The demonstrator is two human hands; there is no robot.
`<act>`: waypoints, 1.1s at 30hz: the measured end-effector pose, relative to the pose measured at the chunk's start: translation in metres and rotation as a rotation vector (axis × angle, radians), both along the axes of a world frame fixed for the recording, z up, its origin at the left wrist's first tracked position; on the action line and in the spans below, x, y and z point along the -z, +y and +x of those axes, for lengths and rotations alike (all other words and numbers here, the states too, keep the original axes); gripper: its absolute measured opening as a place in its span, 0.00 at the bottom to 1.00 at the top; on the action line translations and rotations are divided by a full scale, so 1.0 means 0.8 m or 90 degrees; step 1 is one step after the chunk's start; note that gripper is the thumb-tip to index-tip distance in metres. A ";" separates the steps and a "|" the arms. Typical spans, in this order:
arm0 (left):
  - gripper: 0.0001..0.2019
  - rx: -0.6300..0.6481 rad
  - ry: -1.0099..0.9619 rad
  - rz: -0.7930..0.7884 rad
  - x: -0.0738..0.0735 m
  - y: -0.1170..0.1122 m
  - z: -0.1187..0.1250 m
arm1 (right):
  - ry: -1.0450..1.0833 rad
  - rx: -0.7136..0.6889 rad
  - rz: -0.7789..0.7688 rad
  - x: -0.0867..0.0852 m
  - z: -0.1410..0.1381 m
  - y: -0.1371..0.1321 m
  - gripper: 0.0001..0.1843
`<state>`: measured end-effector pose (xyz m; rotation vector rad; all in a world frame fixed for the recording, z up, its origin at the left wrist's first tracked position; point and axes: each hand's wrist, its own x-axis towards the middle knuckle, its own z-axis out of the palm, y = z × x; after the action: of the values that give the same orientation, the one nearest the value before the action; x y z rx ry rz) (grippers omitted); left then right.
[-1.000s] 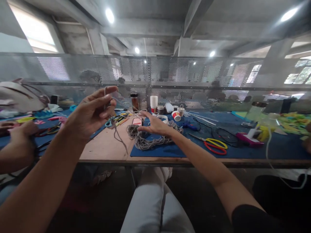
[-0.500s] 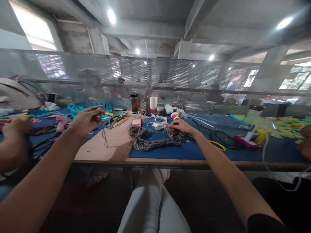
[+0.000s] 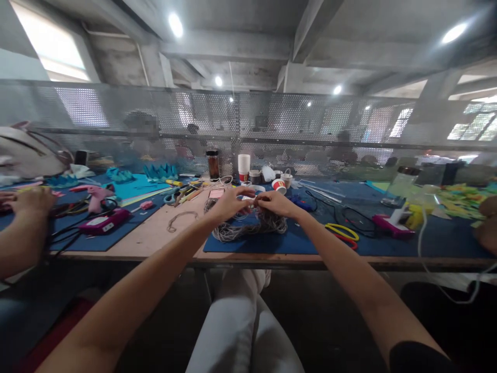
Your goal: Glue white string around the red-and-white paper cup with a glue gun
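Stringy grey yarn stretches along the front edge of the worktop. Left hand and right hand curl above, grips unclear.

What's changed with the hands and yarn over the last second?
The left hand came down and right to meet the right hand over the grey yarn bundle. The grey strand it held up now lies looped on the wooden tabletop, apparently let go. The right hand shifted right, its fingers now drawn together. The bundle, jar and stacked cups stayed put.
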<state>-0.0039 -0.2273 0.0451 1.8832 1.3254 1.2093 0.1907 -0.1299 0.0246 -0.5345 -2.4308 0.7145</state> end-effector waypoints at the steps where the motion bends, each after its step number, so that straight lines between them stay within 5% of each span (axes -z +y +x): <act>1: 0.19 0.014 -0.011 -0.016 0.002 0.003 0.014 | -0.006 0.004 0.015 -0.001 0.001 -0.002 0.13; 9: 0.20 0.053 -0.118 -0.176 0.019 0.020 0.025 | -0.042 0.042 0.038 0.001 0.019 -0.007 0.17; 27: 0.12 -0.065 0.040 -0.083 0.027 0.013 -0.029 | -0.115 0.227 0.164 0.031 0.065 0.033 0.30; 33: 0.12 -0.100 0.111 -0.039 0.026 0.010 -0.051 | -0.096 0.188 0.170 0.035 0.069 0.030 0.20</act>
<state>-0.0447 -0.2189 0.0243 1.9054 1.6112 1.0851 0.2456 -0.1058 -0.0037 -0.8376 -2.4576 0.2302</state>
